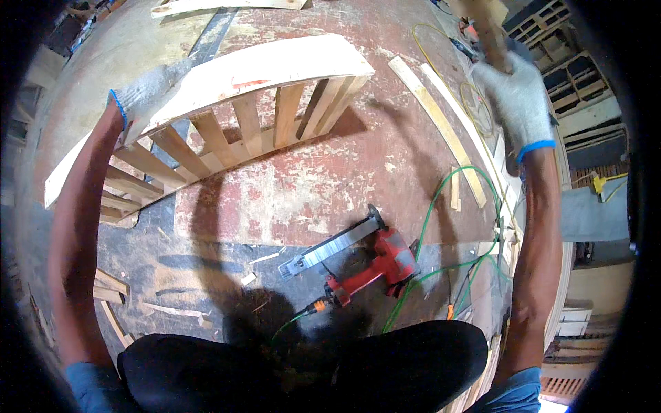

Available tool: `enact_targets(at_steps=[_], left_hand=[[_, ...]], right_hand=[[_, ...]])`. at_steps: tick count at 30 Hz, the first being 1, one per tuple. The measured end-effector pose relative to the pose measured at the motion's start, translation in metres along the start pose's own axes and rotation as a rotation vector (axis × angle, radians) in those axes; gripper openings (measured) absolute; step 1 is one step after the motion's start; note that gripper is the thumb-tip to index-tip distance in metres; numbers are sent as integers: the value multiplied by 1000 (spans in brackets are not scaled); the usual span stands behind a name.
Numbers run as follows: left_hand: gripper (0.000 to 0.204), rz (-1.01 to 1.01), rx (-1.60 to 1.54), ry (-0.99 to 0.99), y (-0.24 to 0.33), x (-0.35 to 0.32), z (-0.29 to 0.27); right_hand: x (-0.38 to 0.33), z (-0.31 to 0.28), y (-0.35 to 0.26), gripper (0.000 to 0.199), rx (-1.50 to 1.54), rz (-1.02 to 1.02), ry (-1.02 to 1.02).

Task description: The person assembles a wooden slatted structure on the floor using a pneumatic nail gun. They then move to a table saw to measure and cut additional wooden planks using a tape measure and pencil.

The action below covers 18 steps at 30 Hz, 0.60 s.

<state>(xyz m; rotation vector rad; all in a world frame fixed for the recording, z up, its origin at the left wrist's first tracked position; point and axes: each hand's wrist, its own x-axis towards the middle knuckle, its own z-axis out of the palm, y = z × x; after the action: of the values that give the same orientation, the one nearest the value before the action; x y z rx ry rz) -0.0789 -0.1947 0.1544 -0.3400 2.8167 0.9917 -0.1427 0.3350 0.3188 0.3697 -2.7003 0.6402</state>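
A slatted wooden frame [275,65] stands on its side ahead of me, its wide pale board uppermost and several slats below. Over the left part of that board is my left hand [155,89] in a white knitted glove; it grips the board, though the fingers are blurred. My right hand [516,100], gloved too, is raised at the far right and closed around a brown wooden handle [490,41]. Motion smears the handle's upper end, so what it belongs to cannot be made out. A red nail gun [372,268] with a silver magazine lies on the floor between my arms.
A green air hose [434,203] loops across the floor at the right. Long wooden strips [441,131] lie beyond it, near a thin yellow hose [441,31]. Offcuts [110,286] are scattered at the lower left. Slatted wooden pieces [578,82] are stacked along the right side.
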Motion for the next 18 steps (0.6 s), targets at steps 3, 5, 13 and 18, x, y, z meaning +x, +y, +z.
enact_targets(at_steps=[3,5,13,18], left_hand=[[46,120,167,15,-21,8,-7],[55,145,198,25,-23,15,-2],[44,-40,-101,29,12,-17,-4],[39,63,47,-15,-14,16,-1]], right_hand=[[3,8,-12,40,26,138,46],[-9,53,59,44,-301,-289,112],[-2,-2,15,39,-106,57,-222],[-7,24,31,38,0,-46,32]])
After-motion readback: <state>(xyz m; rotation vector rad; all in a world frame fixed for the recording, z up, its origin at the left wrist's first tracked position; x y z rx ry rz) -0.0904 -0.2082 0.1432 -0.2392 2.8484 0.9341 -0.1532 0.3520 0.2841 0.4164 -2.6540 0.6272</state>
